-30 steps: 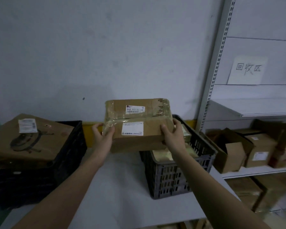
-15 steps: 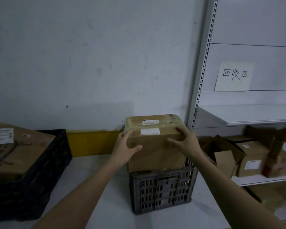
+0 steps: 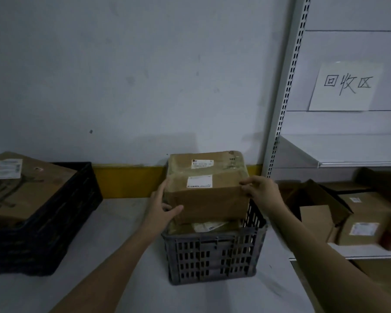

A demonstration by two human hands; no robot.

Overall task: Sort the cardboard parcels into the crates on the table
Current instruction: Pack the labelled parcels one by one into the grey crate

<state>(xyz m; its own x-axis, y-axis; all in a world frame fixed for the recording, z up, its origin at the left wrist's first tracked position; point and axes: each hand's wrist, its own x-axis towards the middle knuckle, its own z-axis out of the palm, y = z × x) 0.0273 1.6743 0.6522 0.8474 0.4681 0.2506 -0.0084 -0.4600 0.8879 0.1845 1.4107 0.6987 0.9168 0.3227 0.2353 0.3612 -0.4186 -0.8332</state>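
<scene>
We see a cardboard parcel sitting on top of the contents of the grey crate, which stands on the white table near the middle of the scene. The parcel rises well above the crate's rim and carries two white labels on its taped top. The left hand holds the parcel's near left corner, fingers along the left side and thumb curled onto the front face. The right hand pinches the near right top corner, fingers bent over the edge. Beneath the parcel, another labelled package lies inside the crate. At the far left a black crate holds a large flat box with its own label. To the right, a metal shelf bears more boxes on a lower level and a handwritten paper sign above.
</scene>
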